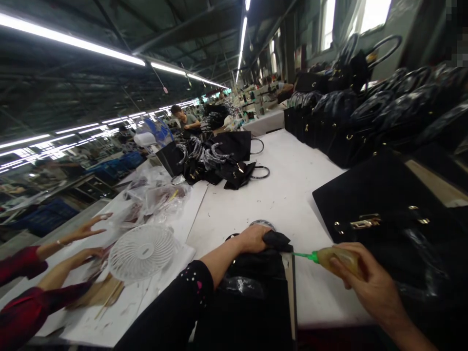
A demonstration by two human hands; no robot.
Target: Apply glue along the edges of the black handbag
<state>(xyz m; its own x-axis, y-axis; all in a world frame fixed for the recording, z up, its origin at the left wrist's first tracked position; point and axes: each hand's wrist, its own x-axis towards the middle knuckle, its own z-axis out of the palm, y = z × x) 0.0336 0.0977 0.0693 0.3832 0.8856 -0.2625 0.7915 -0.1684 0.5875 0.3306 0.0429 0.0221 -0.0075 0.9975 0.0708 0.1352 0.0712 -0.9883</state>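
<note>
A black handbag (252, 302) lies in front of me on the white table. My left hand (252, 239) is closed on a black flap of it near the bag's far end, with the fingertips partly hidden. In my right hand (369, 278) is a squeeze bottle (338, 261) with yellowish contents and a green nozzle. Its thin tip points left and reaches the bag's edge beside the flap; whether it touches I cannot tell. A pale strip shows along the bag's right side. Clear plastic wraps part of the bag.
A white fan (142, 253) stands at left, beside a co-worker's hands (84, 231) in red-and-black sleeves. Clear plastic bags (157, 190) lie behind it. Black handbags (223, 158) are heaped mid-table; more bags (340, 131) line the right. A large black bag (383, 209) with gold fittings lies near my right hand.
</note>
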